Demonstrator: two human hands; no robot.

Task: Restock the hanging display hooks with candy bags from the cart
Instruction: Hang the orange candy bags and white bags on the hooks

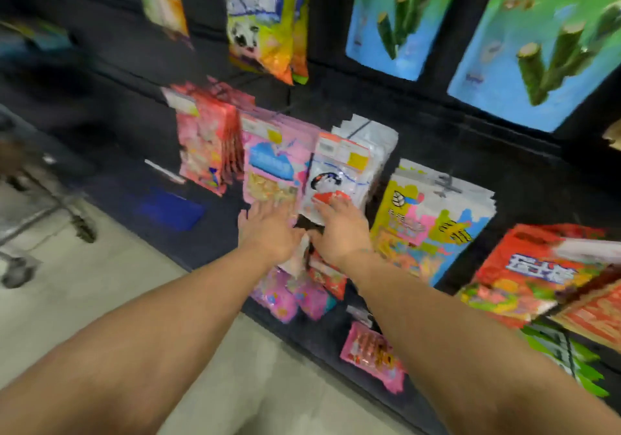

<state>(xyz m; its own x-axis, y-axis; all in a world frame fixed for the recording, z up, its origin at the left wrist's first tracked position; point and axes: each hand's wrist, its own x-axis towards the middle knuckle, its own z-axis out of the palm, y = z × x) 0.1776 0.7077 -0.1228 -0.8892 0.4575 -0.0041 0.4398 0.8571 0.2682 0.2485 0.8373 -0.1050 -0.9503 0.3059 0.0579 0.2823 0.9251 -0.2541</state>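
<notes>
Two hands are up at the display, both reaching into the middle row of hanging packs. The left hand point(268, 229) lies flat with straight fingers against the bottom of the pink bag point(275, 172), pressing it rather than gripping it. The right hand point(339, 229) does the same on the white bag point(342, 172) just beside it, fingers spread and released, nothing pinched that the blurred view can show. Between the two wrists something pale and crinkled hangs down; whether either hand holds it cannot be told. Those two bags hang at the front of full stacks on their hooks against the dark back panel point(453, 145), with the red bags point(208, 145) to the left and the yellow bags point(433, 216) to the right. The cart point(30, 199) stands well off to the left on the pale floor point(100, 283), its load out of sight. Judging by the glossy film, these packs look light, soft and slippery, likely to swing and slide on a hook at a touch. The better hold is probably the stiffer header strip at the top by the hang hole, pinched between thumb and fingers, not the puffy middle where the candy could get crushed.
</notes>
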